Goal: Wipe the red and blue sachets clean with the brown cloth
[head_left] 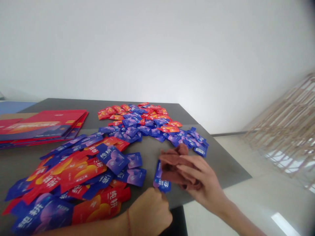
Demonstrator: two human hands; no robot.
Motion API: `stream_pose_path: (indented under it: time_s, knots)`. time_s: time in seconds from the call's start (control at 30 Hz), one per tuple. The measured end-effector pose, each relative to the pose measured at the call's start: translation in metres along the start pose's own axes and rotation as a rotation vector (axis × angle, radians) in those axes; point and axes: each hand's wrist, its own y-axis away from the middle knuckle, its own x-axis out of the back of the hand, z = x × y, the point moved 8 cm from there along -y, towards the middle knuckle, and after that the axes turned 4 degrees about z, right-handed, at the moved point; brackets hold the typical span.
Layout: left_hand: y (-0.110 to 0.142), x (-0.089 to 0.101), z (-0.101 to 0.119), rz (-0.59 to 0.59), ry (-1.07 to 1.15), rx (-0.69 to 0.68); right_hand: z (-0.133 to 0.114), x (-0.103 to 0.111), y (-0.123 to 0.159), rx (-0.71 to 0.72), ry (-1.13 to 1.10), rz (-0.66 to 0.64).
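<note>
Grey tabletop (223, 164) shows open room along its right edge, beside scattered red and blue packets (131, 122). The right hand (208, 183) angles in from lower right, fingers closed around brown cloth (176, 164). The left hand (151, 213), curled shut, meets 1 blue packet (164, 185) near the cloth; its grip is unclear.

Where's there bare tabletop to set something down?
The gray tabletop is bare right of the brown cloth in the right hand, and in a smaller gap between that cloth and the near sachet pile. It's crowded at near left and across the far sachet cluster.
</note>
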Motion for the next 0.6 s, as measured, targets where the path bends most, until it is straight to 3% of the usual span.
stream_pose_path:
  time_s: [0.13,0.23,0.4,0.6]
  knots:
    - [-0.001,0.004,0.0,0.086,-0.008,0.023,-0.029,-0.045,-0.004,0.082,0.027,-0.335]
    - [-0.002,0.006,0.0,0.095,-0.015,0.022,-0.028,-0.061,-0.007,0.086,0.053,-0.441]
    - [-0.001,0.001,0.0,0.017,-0.033,0.032,-0.004,-0.062,-0.022,0.098,0.114,-0.411]
    - [-0.001,-0.002,0.001,-0.004,-0.041,0.002,0.041,-0.056,-0.033,-0.011,0.108,-0.233]
